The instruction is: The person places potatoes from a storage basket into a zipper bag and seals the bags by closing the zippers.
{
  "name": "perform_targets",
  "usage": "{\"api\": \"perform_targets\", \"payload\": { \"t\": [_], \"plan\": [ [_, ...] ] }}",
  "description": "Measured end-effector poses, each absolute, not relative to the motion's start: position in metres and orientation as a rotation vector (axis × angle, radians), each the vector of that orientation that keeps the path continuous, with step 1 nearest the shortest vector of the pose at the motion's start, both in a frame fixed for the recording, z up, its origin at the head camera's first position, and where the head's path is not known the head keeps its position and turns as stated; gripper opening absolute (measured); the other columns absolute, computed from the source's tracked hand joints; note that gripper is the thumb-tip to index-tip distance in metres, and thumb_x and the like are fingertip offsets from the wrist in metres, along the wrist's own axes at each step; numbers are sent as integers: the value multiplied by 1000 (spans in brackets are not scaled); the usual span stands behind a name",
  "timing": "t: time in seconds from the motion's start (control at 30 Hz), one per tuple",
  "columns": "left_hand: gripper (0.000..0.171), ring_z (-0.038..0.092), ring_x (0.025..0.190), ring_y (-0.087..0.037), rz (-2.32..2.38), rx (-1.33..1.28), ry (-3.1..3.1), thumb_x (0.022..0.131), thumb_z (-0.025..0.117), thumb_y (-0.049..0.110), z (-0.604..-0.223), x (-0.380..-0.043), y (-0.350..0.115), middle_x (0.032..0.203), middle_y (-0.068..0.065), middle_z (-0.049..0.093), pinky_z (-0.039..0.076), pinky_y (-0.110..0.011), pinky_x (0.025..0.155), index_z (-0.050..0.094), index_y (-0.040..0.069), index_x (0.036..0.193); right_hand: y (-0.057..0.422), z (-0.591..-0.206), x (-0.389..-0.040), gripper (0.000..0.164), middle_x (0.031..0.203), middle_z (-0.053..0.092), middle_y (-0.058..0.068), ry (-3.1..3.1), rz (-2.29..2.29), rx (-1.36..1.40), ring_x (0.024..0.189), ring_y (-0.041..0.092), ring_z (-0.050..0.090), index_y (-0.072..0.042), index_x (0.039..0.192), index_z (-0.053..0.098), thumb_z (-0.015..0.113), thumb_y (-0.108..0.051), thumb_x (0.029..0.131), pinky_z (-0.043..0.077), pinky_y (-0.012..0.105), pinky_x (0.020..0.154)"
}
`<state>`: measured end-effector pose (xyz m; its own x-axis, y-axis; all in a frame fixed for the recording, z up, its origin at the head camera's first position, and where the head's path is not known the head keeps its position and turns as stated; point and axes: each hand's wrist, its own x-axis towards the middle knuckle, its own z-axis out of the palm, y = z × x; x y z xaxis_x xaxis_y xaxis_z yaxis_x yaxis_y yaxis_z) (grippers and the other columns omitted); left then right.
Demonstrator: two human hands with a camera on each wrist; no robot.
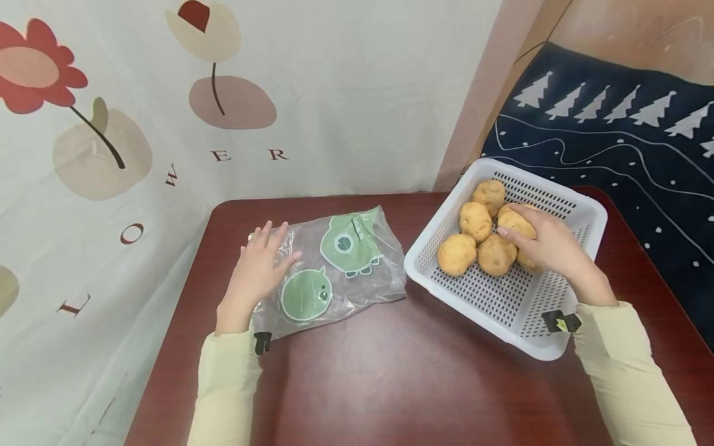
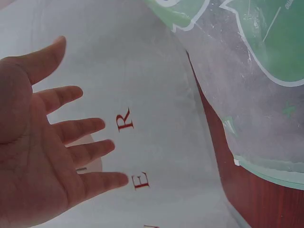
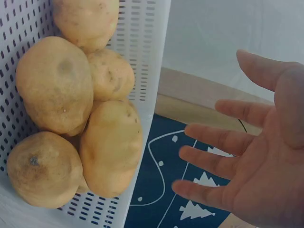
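Observation:
A clear plastic bag (image 1: pixel 362 294) with green cartoon prints lies flat on the table. Over its left part hovers my left hand (image 1: pixel 256 269), fingers spread and palm down. In the left wrist view that hand (image 2: pixel 52 142) holds nothing, and the bag (image 2: pixel 266 123) shows at the right. Several potatoes (image 1: pixel 457 254) sit in a white perforated basket (image 1: pixel 465 303). My right hand (image 1: pixel 549 238) is above them and overlaps the right-hand potatoes in the head view. Seen from the right wrist, this hand (image 3: pixel 256 156) has extended fingers and an empty palm, with potatoes (image 3: pixel 111 147) to its left.
The dark red table (image 1: pixel 357 378) carries both bag and basket. Behind it hangs a pale curtain (image 1: pixel 357 111) with flower prints and letters. A dark blue cloth (image 1: pixel 602 142) with white trees hangs beyond the basket, on the right.

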<state>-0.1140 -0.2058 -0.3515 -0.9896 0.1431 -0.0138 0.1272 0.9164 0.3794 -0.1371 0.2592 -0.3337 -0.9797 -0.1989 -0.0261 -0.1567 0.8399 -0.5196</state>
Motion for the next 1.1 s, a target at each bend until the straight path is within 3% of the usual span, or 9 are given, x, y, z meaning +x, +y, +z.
{"api": "perform_targets", "payload": {
  "t": [0.17, 0.3, 0.6, 1.1],
  "plan": [
    [64, 19, 131, -43, 787, 155, 2990, 91, 55, 33, -351, -113, -222, 142, -26, 25, 19, -60, 104, 29, 2, 141, 259, -328, -135, 68, 134, 35, 31, 2871, -886, -199, 120, 49, 33, 2, 137, 33, 50, -44, 91, 29, 66, 94],
    [65, 23, 129, -42, 857, 93, 2953, 92, 52, 37, -353, -110, -238, 141, -26, 29, 21, -58, 103, 28, 1, 141, 258, -326, -133, 67, 134, 37, 29, 2840, -933, -170, 120, 47, 34, 1, 136, 35, 50, -45, 91, 32, 66, 92],
    [67, 39, 119, -44, 1003, -100, 2876, 92, 51, 39, -367, -96, -269, 133, -29, 39, 37, -58, 93, 27, 0, 140, 259, -328, -133, 60, 127, 44, 29, 2846, -965, -189, 113, 45, 42, 2, 132, 40, 52, -40, 91, 38, 63, 88],
    [75, 44, 114, -45, 1239, -475, 2665, 89, 58, 31, -424, -78, -306, 131, -31, 39, 44, -52, 89, 16, -1, 143, 260, -328, -133, 59, 119, 49, 31, 2852, -946, -166, 105, 47, 48, 4, 131, 40, 51, -38, 92, 43, 61, 84]
  ]
}}
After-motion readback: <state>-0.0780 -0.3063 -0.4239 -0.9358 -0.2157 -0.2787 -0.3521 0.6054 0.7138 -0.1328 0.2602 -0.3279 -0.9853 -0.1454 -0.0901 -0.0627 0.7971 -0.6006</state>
